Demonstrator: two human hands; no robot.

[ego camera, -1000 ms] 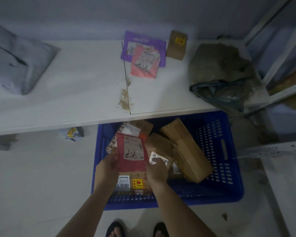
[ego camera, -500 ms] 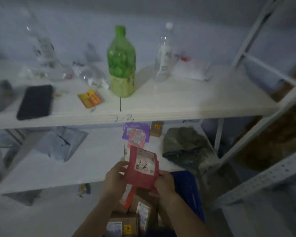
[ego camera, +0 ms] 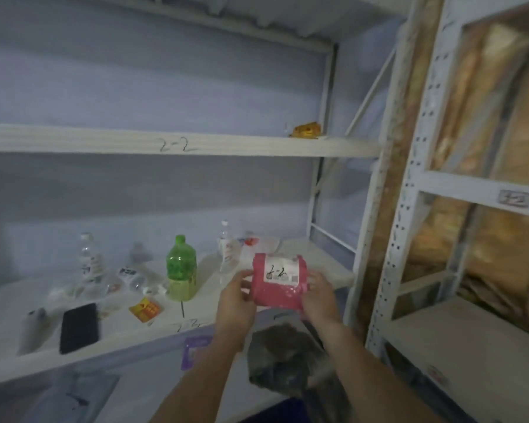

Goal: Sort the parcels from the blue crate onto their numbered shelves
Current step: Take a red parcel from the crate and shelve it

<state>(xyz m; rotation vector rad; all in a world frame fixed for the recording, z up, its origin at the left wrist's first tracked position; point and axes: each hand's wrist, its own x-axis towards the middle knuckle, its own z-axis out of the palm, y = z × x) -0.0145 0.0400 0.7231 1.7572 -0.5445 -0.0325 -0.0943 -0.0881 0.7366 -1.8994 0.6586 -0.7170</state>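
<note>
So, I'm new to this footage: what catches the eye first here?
A pink parcel marked 2-2, gripped by the left hand and right hand at centre frame. Left of it a green bottle stands on the lower shelf, and the upper shelf also reads 2-2 on its front edge.

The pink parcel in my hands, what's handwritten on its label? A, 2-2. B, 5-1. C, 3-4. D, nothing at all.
A: the pink parcel, gripped at its sides by the left hand and right hand, has a white label with 2-2 written on it in black.
</note>
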